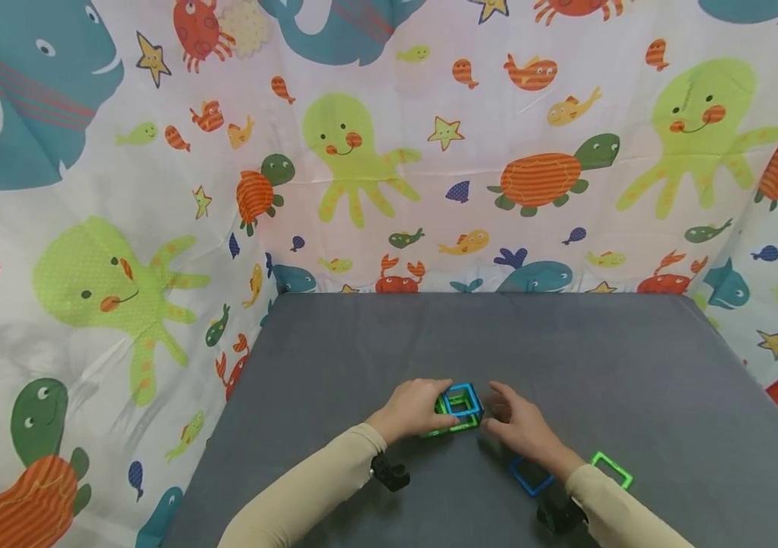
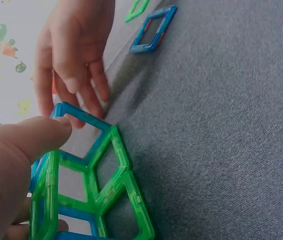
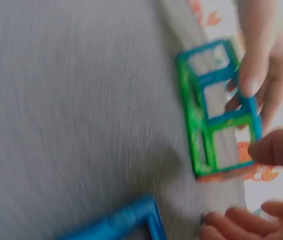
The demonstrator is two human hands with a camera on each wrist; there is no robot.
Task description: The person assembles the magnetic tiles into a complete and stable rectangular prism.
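My left hand point(image 1: 411, 411) grips a small hollow structure of blue and green magnetic tiles point(image 2: 90, 185) on the dark table. In the left wrist view, its thumb lies over the top edge and other fingers show beneath. On the structure's right side, my right hand point(image 1: 522, 422) is held with fingers apart and loosely bent, gripping nothing. Its thumb overlaps the structure's edge in the right wrist view; whether it touches, I cannot tell. A loose blue square tile point(image 1: 533, 493) lies below the right wrist, partly hidden. Beside the right forearm is a loose green square tile point(image 1: 615, 466).
The dark grey table point(image 1: 361, 335) reaches back to a hanging curtain point(image 1: 471, 259) printed with sea animals, which also covers the left and right sides. Each wrist carries a small black camera, such as the left wrist camera point(image 1: 391, 473).
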